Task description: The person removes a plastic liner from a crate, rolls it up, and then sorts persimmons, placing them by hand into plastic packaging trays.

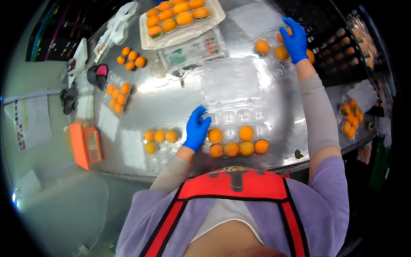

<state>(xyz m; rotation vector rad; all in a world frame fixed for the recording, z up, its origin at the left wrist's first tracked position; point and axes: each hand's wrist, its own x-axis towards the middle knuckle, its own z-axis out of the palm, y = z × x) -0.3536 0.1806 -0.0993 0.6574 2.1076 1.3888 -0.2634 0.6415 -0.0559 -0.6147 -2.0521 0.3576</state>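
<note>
My right hand (294,40), in a blue glove, reaches to the upper right. Its thumb and fingers are around a persimmon (281,36), partly hidden by the glove. Close by, another persimmon (281,53) sits in a clear tray. My left hand (197,129), also gloved in blue, is at the left edge of a clear plastic clamshell (228,116), thumb and forefinger apart, nothing seen in it. Persimmons fill the clamshell's near row, including one persimmon (231,149); two more are in the row behind. Its other visible cups hold none, and its lid lies open away from me.
A second clear tray (160,156) with several persimmons is at left. Further back stand a full cream tray (218,17), loose persimmons (130,60) and a filled pack (117,97). An orange-framed device (85,145) is at the left edge, black crates (338,43) at right.
</note>
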